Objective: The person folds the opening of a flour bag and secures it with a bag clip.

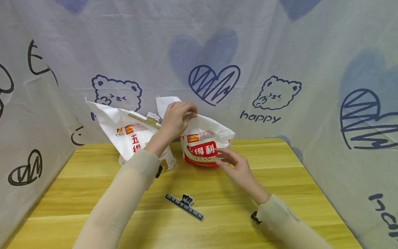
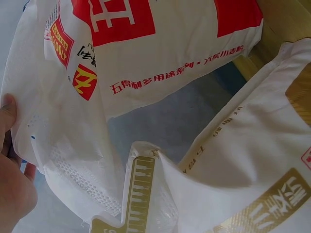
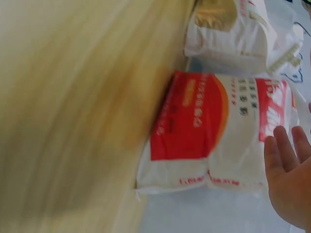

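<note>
Hands: left (image 1: 177, 116) pinches red bag (image 1: 203, 147) top | right (image 1: 236, 166) spread | clip (image 1: 184, 206) (head view only)

Legible markings

Backdrop cloth (image 1: 280, 52): "happy" (image 1: 259, 117) under a bear drawing; red-labelled flour bag (image 1: 203, 147): "2700万" on a yellow tag, large characters "得利"; gold-trimmed flour bag (image 1: 130, 136): "五".

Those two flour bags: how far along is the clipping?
The gold-label bag already wears a clip across its top. The left hand grips the top of the red-label bag; the right hand is open beside it. The black clip lies unused on the table.
</note>
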### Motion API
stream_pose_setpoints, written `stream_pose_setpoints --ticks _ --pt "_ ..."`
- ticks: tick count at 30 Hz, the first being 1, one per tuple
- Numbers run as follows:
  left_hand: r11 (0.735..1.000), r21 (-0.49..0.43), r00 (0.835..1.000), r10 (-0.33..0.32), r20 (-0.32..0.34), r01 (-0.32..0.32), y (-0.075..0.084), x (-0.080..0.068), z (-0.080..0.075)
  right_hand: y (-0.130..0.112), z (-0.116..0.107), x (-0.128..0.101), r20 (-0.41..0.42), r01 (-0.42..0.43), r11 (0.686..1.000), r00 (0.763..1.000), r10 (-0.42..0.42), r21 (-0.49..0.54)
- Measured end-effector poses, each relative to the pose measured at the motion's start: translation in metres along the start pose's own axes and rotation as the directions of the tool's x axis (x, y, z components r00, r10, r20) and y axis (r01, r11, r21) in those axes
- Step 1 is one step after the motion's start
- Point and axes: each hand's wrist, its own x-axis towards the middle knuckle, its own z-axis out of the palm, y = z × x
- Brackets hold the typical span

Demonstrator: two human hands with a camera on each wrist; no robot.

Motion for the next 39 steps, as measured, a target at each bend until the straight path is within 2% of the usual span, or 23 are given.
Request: stream_pose_setpoints --ticks 4,12,16,20,25,32,35,39 --pt "1.000 0.001 1.000 0.003 0.000 -0.003 0.000 -0.001 0.000 0.003 0.011 -0.006 0.071 -0.010 1.000 0.997 0.010 -0.004" --pt "1.000 -0.002 1.000 0.012 -0.003 -0.012 0.000 -0.002 0.001 0.011 0.031 -0.017 0.189 0.048 0.999 0.981 -0.045 -0.009" --pt "1.000 -0.005 1.000 0.018 -0.007 -0.018 0.000 -0.003 0.001 0.013 0.042 -0.024 0.266 -0.010 1.000 0.964 0.012 -0.008" --pt "1.000 -0.006 1.000 0.020 -0.011 -0.020 0.001 -0.004 0.001 0.016 0.052 -0.029 0.361 -0.085 0.996 0.928 0.090 -0.029" --pt "1.000 -0.003 1.000 0.018 -0.009 -0.018 0.000 -0.004 0.000 0.022 0.064 -0.032 0.470 -0.118 0.991 0.873 0.134 -0.065" --pt "1.000 -0.005 1.000 0.013 0.001 -0.013 0.001 -0.003 0.000 0.017 0.076 -0.029 0.550 -0.152 0.977 0.808 0.209 -0.147" --pt "1.000 -0.005 1.000 0.006 0.007 -0.006 0.001 -0.002 0.000 0.016 0.081 -0.026 0.566 -0.139 0.968 0.790 0.235 -0.208" --pt "1.000 -0.011 1.000 0.001 0.004 -0.001 0.002 -0.003 0.000 0.016 0.088 -0.022 0.584 -0.073 0.953 0.775 0.240 -0.295"
